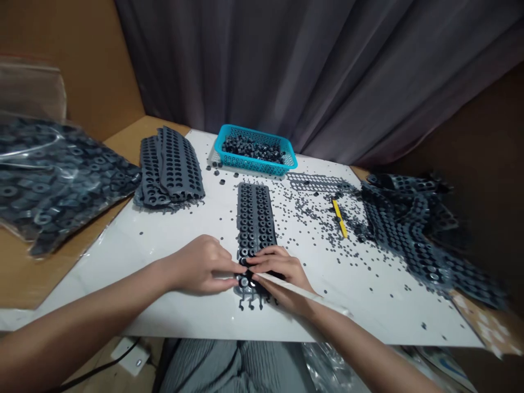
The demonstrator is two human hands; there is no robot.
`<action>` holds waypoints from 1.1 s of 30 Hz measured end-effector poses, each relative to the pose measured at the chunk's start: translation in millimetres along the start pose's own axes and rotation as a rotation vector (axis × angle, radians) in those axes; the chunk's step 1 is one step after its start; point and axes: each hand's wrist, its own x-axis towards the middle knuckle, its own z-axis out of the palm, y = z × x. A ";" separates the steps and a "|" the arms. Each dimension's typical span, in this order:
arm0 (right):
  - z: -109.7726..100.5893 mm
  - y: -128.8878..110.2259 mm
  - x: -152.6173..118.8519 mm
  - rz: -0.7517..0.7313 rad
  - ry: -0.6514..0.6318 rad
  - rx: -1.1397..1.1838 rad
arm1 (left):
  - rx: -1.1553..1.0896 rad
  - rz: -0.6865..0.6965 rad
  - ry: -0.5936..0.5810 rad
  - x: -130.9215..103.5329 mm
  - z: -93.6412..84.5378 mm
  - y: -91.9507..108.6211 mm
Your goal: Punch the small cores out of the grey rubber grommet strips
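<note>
A dark grey rubber sheet with rows of round ring-shaped parts lies lengthwise on the white table. My left hand touches the near left part of this sheet, its index finger stretched toward the rings and thumb near the edge. My right hand is closed round a thin white stick, whose tip meets the sheet between both hands' fingertips. Whatever small part lies under the fingertips is hidden. Short hooked strands stick out at the sheet's near end.
A blue basket of small black parts stands at the back. Stacked sheets and a filled plastic bag are on the left. Right of centre lie a perforated strip, a yellow tool, scattered black discs and piled sheets.
</note>
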 end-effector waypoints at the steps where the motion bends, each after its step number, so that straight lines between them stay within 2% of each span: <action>1: -0.2 0.4 0.2 0.002 0.004 -0.010 | 0.005 -0.005 -0.021 -1.0 -0.1 -1.2; 5: -2.2 0.9 0.4 -0.036 -0.014 -0.070 | 0.025 -0.039 -0.084 -3.7 0.5 -7.3; 8: -4.3 2.8 1.4 -0.102 -0.073 -0.176 | 0.036 -0.045 -0.110 -4.7 1.7 -9.2; 10: -6.7 5.3 3.8 -0.185 -0.112 -0.285 | 0.032 -0.049 -0.126 -5.2 2.4 -9.1; 15: -13.5 9.2 16.0 -0.522 -0.200 -0.570 | 0.030 -0.063 -0.164 -5.0 2.6 -6.9; 17: -14.7 8.5 20.1 -0.588 -0.241 -0.635 | 0.035 -0.064 -0.172 -4.4 2.1 -5.7; 20: -15.4 9.1 21.7 -0.611 -0.252 -0.689 | 0.046 -0.062 -0.173 -3.9 1.4 -4.4; 22: -17.0 12.9 19.8 -0.564 -0.191 -0.708 | 0.043 -0.057 -0.163 -4.1 1.1 -4.3; 24: -20.7 18.3 16.7 -0.452 -0.072 -0.698 | 0.030 -0.054 -0.152 -4.5 1.1 -4.8; 27: -27.6 21.1 11.1 -0.183 0.142 -0.590 | 0.004 -0.055 -0.134 -4.4 1.7 -6.1; 29: -29.7 15.3 6.9 -0.003 0.236 -0.460 | -0.025 -0.051 -0.102 -3.7 2.2 -6.7; 31: -27.8 4.4 2.6 0.111 0.241 -0.312 | -0.052 -0.058 -0.029 -2.5 2.7 -6.7; 33: -22.1 -7.2 -1.3 0.151 0.145 -0.177 | -0.063 -0.092 0.043 -1.1 3.3 -5.9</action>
